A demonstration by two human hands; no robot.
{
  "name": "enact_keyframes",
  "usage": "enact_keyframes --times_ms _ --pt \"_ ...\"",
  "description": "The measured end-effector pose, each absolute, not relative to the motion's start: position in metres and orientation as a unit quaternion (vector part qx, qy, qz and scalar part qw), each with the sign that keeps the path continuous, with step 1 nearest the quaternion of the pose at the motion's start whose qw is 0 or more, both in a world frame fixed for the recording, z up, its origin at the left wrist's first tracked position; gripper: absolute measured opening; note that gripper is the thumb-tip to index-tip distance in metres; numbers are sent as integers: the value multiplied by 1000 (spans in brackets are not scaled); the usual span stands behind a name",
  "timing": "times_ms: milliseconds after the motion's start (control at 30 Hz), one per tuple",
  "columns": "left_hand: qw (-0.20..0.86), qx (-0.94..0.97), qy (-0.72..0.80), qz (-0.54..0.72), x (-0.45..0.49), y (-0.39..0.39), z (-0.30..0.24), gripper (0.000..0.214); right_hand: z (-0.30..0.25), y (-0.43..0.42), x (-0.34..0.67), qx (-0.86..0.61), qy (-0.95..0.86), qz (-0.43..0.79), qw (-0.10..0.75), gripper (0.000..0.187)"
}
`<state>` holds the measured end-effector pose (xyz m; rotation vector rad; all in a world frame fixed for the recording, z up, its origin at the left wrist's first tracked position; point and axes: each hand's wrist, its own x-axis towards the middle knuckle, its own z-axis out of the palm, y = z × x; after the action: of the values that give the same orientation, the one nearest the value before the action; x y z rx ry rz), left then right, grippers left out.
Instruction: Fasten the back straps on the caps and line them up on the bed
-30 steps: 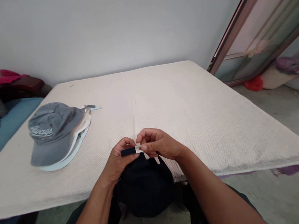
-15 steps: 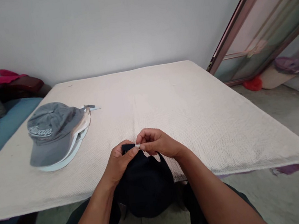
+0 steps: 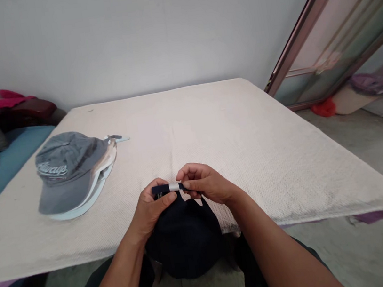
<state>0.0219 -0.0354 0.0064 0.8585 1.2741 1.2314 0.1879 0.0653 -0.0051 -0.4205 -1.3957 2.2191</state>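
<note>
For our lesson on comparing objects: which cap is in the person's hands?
The dark cap, whose strap the left hand and right hand hold. The grey cap with white lettering and the paler caps under it lie on the table.

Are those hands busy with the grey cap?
No: the left hand and right hand hold the strap of a dark cap, while the grey cap sits apart, untouched.
</note>
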Motion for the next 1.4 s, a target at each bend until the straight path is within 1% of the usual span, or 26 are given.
enact_keyframes --times_ms 133,433,700,1067,1400 --pt "563 375 543 497 20 -36 8 27 -4 64 186 -141 -511 810 250 16" --pt "541 375 538 526 19 -37 7 28 1 62 186 -166 -572 762 254 13" --pt "554 372 530 524 21 -36 6 27 -1 62 187 -130 -540 792 253 18" --pt "558 371 515 535 22 -37 9 27 -1 60 185 -112 -510 815 253 17" --pt "549 360 522 545 22 -36 7 28 0 59 183 -124 -543 791 254 18"
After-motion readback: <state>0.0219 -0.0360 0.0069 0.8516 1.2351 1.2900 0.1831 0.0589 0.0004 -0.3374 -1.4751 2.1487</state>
